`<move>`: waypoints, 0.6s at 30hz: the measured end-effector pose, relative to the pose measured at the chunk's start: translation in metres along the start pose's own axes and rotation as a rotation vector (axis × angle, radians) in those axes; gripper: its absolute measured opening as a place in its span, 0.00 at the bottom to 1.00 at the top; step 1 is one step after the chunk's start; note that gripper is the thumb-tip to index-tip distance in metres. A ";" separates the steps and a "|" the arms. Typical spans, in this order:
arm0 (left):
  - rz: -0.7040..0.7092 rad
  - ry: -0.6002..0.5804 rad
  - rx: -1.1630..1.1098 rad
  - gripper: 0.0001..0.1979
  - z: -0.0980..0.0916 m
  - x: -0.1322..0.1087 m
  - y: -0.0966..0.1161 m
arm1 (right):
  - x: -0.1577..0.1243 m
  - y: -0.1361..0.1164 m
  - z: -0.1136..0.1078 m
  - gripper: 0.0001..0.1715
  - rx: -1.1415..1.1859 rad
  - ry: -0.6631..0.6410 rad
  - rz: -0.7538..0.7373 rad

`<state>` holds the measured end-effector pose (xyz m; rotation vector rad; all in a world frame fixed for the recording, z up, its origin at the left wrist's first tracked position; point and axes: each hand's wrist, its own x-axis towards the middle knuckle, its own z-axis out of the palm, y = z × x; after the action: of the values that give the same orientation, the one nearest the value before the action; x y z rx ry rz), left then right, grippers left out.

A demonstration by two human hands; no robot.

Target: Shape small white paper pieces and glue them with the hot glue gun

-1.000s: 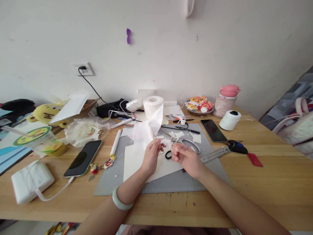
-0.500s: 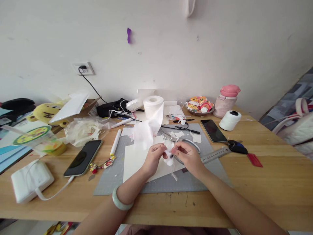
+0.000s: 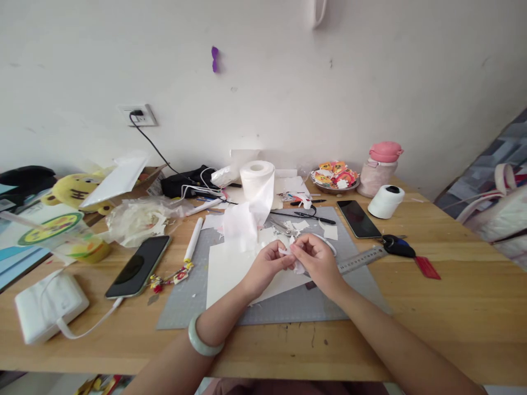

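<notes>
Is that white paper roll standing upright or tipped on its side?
Upright: the white paper roll has its round, holed end facing up, and a loose sheet trails from it.

The crumpled tissue-like piece [image 3: 300,267] is white, the flat rectangular mat [image 3: 181,296] is grey, and the plush toy [image 3: 68,192] is yellow with dark stripes.

Left hand [image 3: 265,267] and right hand [image 3: 320,264] sit close together, fingers [image 3: 301,255] bent in facing pinches; behind the fingers, left forearm [image 3: 224,315] and right forearm [image 3: 391,329] slant back and apart.
</notes>
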<state>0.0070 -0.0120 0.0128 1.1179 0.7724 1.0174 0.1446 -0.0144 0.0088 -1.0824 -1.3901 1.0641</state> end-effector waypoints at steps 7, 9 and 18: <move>-0.003 0.007 -0.043 0.18 0.000 -0.001 0.001 | 0.007 0.002 -0.002 0.12 -0.017 0.038 0.012; -0.002 -0.004 -0.050 0.17 0.000 -0.001 0.001 | 0.007 0.001 -0.001 0.13 -0.004 0.031 0.046; -0.013 -0.039 -0.047 0.17 -0.001 0.000 0.000 | 0.011 -0.005 -0.007 0.16 0.045 0.180 0.073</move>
<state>0.0059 -0.0119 0.0129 1.0881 0.7197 0.9955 0.1507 -0.0039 0.0164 -1.1731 -1.1869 1.0189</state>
